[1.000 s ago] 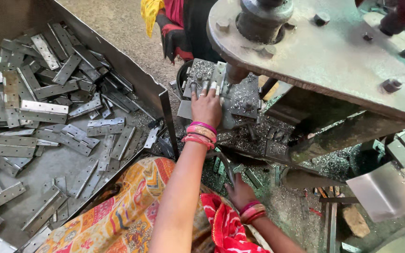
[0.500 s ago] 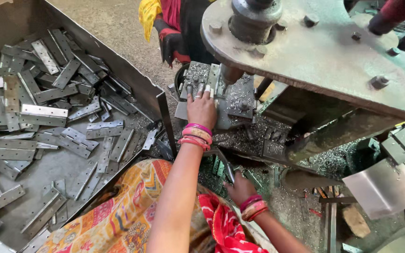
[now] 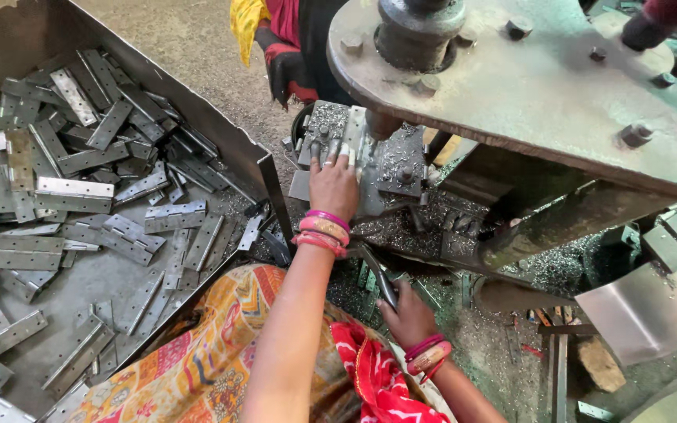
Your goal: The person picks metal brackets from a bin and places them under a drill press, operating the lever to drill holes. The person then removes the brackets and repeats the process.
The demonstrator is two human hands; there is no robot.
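My left hand (image 3: 334,182) is up in the middle of the frame, fingers spread flat and pressing a grey metal hinge plate (image 3: 352,137) onto the die bed (image 3: 401,168) of the press. The plate sits directly under the ram (image 3: 417,27), whose round column hangs from the heavy steel press head (image 3: 558,94) filling the upper right. My fingertips lie on the plate, right beside the punch, not curled around anything.

Lower centre, my right hand (image 3: 409,313) is closed around a dark lever handle (image 3: 378,274) that slants up towards the bed. Metal chips (image 3: 401,227) litter everything around the tooling.

I judge this to be the seating step: plate placed, being held square before the stroke. The next move, as I read it, calls for sliding those left fingers clear of the punch while keeping the plate from shifting, and a steady grip on the lever.

At left, the big steel bin (image 3: 264,168) holds a loose heap of hinge blanks (image 3: 80,196). Another person in a red and yellow garment (image 3: 276,31) stands at the top of the frame.
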